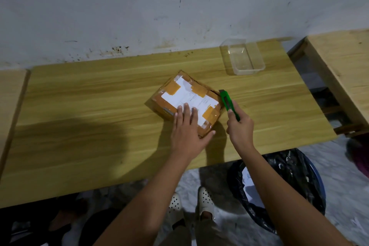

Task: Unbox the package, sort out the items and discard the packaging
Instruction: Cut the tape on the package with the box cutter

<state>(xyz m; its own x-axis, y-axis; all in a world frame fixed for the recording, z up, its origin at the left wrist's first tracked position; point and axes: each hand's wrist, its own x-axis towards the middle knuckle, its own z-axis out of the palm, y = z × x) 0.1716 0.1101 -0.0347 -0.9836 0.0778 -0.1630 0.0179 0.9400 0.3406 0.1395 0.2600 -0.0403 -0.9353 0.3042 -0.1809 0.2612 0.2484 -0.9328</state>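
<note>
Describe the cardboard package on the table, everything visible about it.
The cardboard package is a low, flat brown box, taped, lying turned at an angle on the wooden table. A white label covers much of its top, overlaid by tan tape patches; the print is unreadable. The left hand presses flat on its near part. The green utility knife, gripped by the right hand, has its tip at the box's right edge, where a dark gap shows.

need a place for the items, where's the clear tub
Head view: the clear tub sits at the far right of the table, by the wall, just beyond the box and the green cutter.
</note>
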